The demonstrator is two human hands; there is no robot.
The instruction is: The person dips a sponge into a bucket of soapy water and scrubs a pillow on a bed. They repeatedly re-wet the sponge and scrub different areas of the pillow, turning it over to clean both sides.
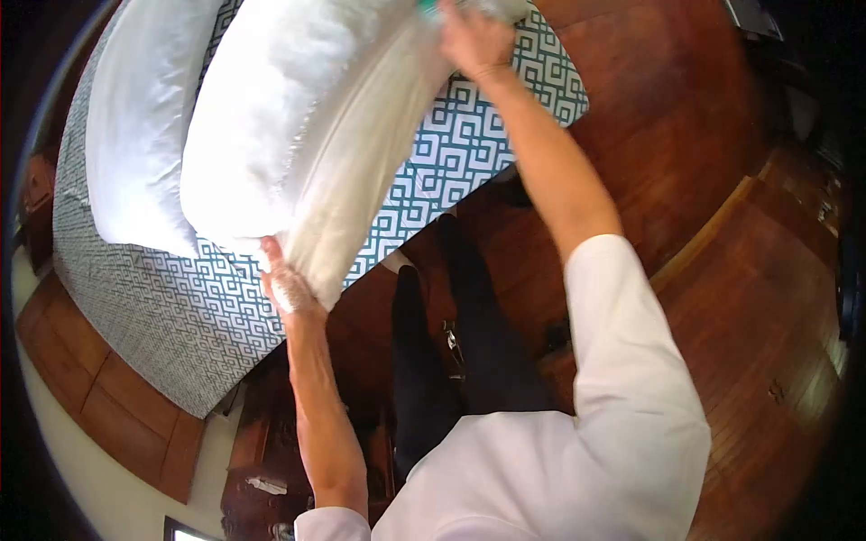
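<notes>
**Pillow in hand above bed, not yet set down**

Head view: your left hand point(287, 287) grips the lower corner of the plump white fabric pillow point(298, 135), centre-top of frame; your right hand point(474, 38) clutches its upper end. It hangs over the teal-and-white patterned bed point(451, 153). A second white pillow point(135, 126) already lies upper left. No containers visible.

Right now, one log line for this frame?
left hand: grips pillow corner | right hand: grips far end | second pillow: on bed
</notes>
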